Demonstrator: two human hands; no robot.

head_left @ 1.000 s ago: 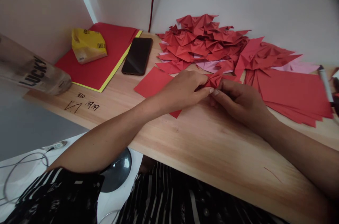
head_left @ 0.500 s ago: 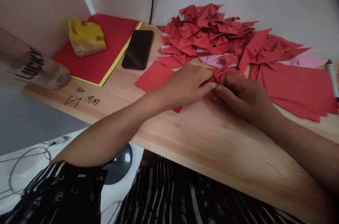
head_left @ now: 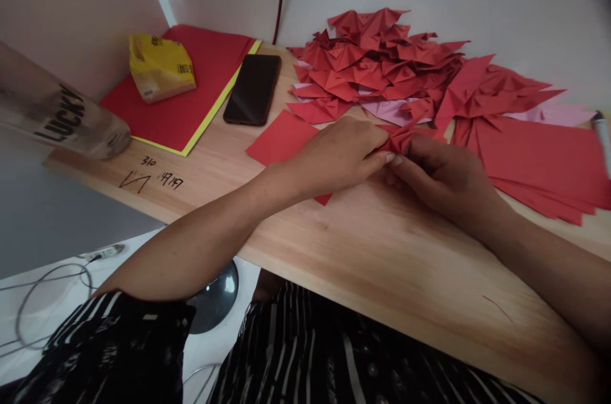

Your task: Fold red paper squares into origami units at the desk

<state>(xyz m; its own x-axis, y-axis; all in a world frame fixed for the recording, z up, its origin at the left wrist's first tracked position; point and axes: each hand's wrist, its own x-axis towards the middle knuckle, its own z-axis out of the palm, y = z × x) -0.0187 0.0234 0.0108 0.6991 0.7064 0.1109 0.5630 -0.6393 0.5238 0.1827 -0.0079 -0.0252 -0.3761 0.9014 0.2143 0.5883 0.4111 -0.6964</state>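
Note:
Between my two hands is a small folded red paper piece, pinched just above the wooden tabletop. My left hand grips its left side, thumb pressed against the paper. On its right side my right hand is closed, its thumb tip meeting the left thumb. The fingers cover much of the fold. A flat red paper sheet lies partly beneath my left hand and wrist. Right behind the hands rises a heap of folded red paper pieces with some pink ones among them.
At right lies a stack of flat red paper beside a marker. Left of the heap are a black phone, a large red sheet with yellow edge, a yellow packet and a clear bottle. A wall stands behind.
The whole view has shifted slightly, so things sit a little further right. Both hands keep their pinch on the folded red paper, with hardly any finger movement.

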